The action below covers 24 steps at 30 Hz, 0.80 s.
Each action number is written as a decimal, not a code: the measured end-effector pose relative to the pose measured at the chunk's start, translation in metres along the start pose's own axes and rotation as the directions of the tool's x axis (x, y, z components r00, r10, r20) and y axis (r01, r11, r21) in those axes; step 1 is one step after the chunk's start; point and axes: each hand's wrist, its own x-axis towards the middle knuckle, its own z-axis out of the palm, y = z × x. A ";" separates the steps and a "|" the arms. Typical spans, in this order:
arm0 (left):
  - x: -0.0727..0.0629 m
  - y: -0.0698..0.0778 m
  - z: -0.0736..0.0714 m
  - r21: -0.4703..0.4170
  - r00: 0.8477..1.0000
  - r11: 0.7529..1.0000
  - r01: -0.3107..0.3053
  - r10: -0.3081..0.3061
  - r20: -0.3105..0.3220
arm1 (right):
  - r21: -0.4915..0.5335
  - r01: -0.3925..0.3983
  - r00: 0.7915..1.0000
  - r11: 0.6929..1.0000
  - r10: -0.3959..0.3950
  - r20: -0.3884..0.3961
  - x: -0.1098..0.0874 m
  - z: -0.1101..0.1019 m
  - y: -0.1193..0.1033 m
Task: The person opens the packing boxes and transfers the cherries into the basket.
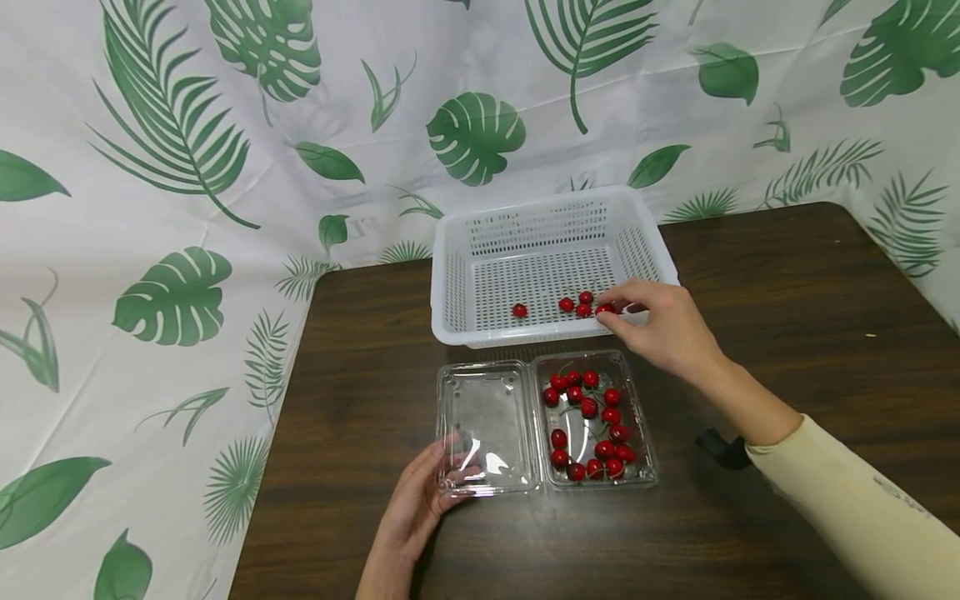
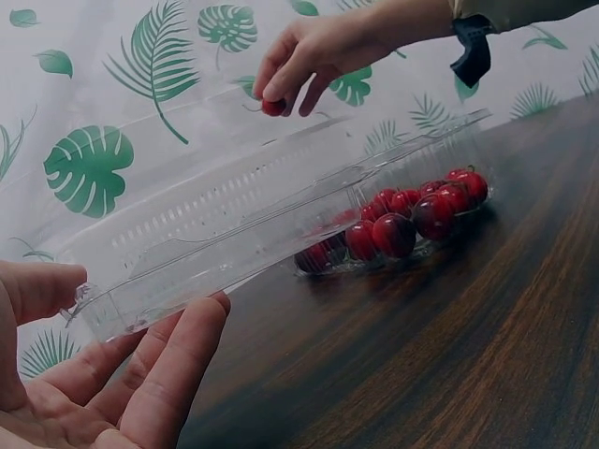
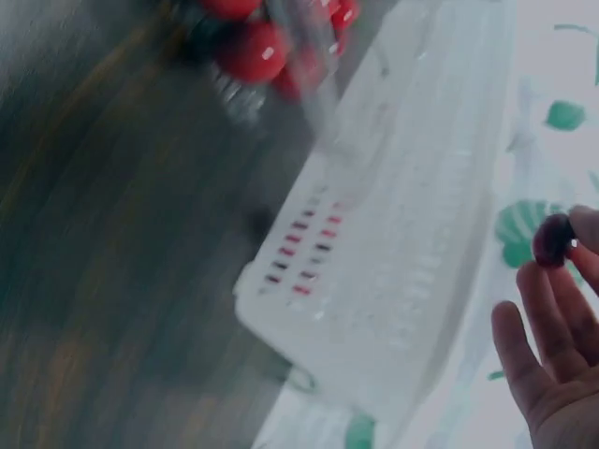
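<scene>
My right hand (image 1: 663,329) pinches a single red cherry (image 3: 554,240) between thumb and fingertips, over the near right rim of a white slotted plastic basket (image 1: 491,337). A few loose cherries (image 1: 519,310) lie on the basket floor. Nearer to me is an unfolded clear plastic clamshell box (image 1: 542,425); several stemmed cherries (image 1: 589,407) fill much of its right half. At the left half, the bare lid (image 1: 487,408), my left hand (image 1: 416,504) grips the outer corner. In the left wrist view its thumb is on top and its fingers (image 2: 182,360) are underneath; the lid slants upward from the tabletop.
The dark wood-grain table (image 1: 360,375) runs out to both sides. Behind the basket hangs a white cloth (image 1: 397,150) printed with green leaves. A black strap (image 2: 471,51) hangs at my right wrist, below a pale yellow sleeve (image 1: 847,508).
</scene>
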 end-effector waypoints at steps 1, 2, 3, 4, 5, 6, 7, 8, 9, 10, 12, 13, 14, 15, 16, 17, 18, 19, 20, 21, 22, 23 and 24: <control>0.000 0.000 -0.001 0.003 1.000 1.000 0.000 -0.001 0.005 | -0.003 -0.003 1.000 1.000 0.003 -0.021 0.001 0.001 0.004; 0.000 0.000 -0.001 0.004 1.000 1.000 0.000 0.000 0.013 | -0.006 -0.008 0.999 1.000 0.008 -0.038 0.002 0.002 0.007; 0.000 0.000 -0.002 0.006 1.000 1.000 -0.002 0.002 0.022 | -0.009 -0.014 0.999 1.000 0.013 -0.049 0.003 0.002 0.010; 0.000 0.000 -0.002 0.007 1.000 1.000 -0.004 0.004 0.031 | -0.012 -0.022 0.998 1.000 0.021 -0.056 0.004 0.003 0.013; 0.000 -0.001 -0.003 0.009 0.999 1.000 -0.006 0.006 0.038 | -0.015 -0.034 0.998 0.999 0.033 -0.059 0.004 0.004 0.016; 0.000 -0.001 -0.003 0.012 0.999 1.000 -0.009 0.009 0.042 | -0.017 -0.046 0.997 0.999 0.045 -0.057 0.005 0.005 0.018; 0.000 -0.001 -0.003 0.013 0.999 1.000 -0.012 0.012 0.044 | -0.018 -0.058 0.997 0.998 0.057 -0.054 0.005 0.005 0.020; 0.000 -0.001 -0.003 0.013 0.999 1.000 -0.014 0.013 0.044 | -0.018 -0.070 0.996 0.997 0.069 -0.050 0.005 0.006 0.022; 0.000 -0.001 -0.003 0.011 0.999 1.000 -0.014 0.014 0.043 | -0.020 -0.079 0.996 0.997 0.078 -0.047 0.005 0.007 0.024; 0.001 -0.002 -0.003 0.009 0.999 1.000 -0.015 0.015 0.042 | -0.020 -0.089 0.995 0.996 0.088 -0.045 0.004 0.007 0.025; 0.001 -0.002 -0.003 0.006 0.999 1.000 -0.017 0.017 0.038 | -0.023 -0.098 0.994 0.995 0.096 -0.046 0.004 0.008 0.028; 0.001 -0.002 -0.003 0.003 0.999 1.000 -0.018 0.018 0.038 | -0.025 -0.103 0.994 0.994 0.102 -0.045 0.003 0.008 0.028; 0.001 -0.003 -0.003 0.002 0.999 1.000 -0.020 0.020 0.042 | -0.027 -0.107 0.993 0.994 0.106 -0.044 0.002 0.009 0.029; 0.001 -0.003 -0.004 0.000 0.999 1.000 -0.021 0.021 0.048 | -0.029 -0.110 0.993 0.994 0.109 -0.043 0.002 0.009 0.030; 0.001 -0.003 -0.004 -0.004 0.998 1.000 -0.022 0.022 0.052 | -0.029 -0.115 0.993 0.993 0.113 -0.040 0.002 0.009 0.031; 0.001 -0.003 -0.004 -0.007 0.998 1.000 -0.023 0.023 0.057 | -0.030 -0.119 0.992 0.992 0.118 -0.036 0.001 0.010 0.031; 0.001 -0.003 -0.005 -0.007 0.997 1.000 -0.027 0.027 0.065 | -0.032 -0.124 0.992 0.992 0.123 -0.031 0.001 0.010 0.032; 0.001 -0.003 -0.005 -0.008 0.997 1.000 -0.029 0.029 0.066 | -0.033 -0.128 0.992 0.991 0.128 -0.025 0.000 0.010 0.032; 0.001 -0.004 -0.005 -0.008 0.997 1.000 -0.029 0.030 0.071 | -0.035 -0.130 0.991 0.991 0.130 -0.020 0.000 0.010 0.032; 0.001 -0.004 -0.006 -0.010 0.997 1.000 -0.028 0.029 0.074 | -0.037 -0.133 0.991 0.990 0.132 -0.016 -0.001 0.010 0.032; 0.001 -0.004 -0.006 -0.007 0.997 1.000 -0.029 0.029 0.072 | -0.040 -0.137 0.991 0.990 0.136 -0.013 -0.002 0.009 0.033; 0.001 -0.004 -0.006 -0.005 0.997 1.000 -0.029 0.029 0.072 | -0.044 -0.137 0.991 0.990 0.137 -0.010 -0.002 0.009 0.033; 0.002 -0.004 -0.006 -0.004 0.997 1.000 -0.027 0.027 0.069 | -0.048 -0.136 0.991 0.990 0.136 -0.008 -0.003 0.009 0.033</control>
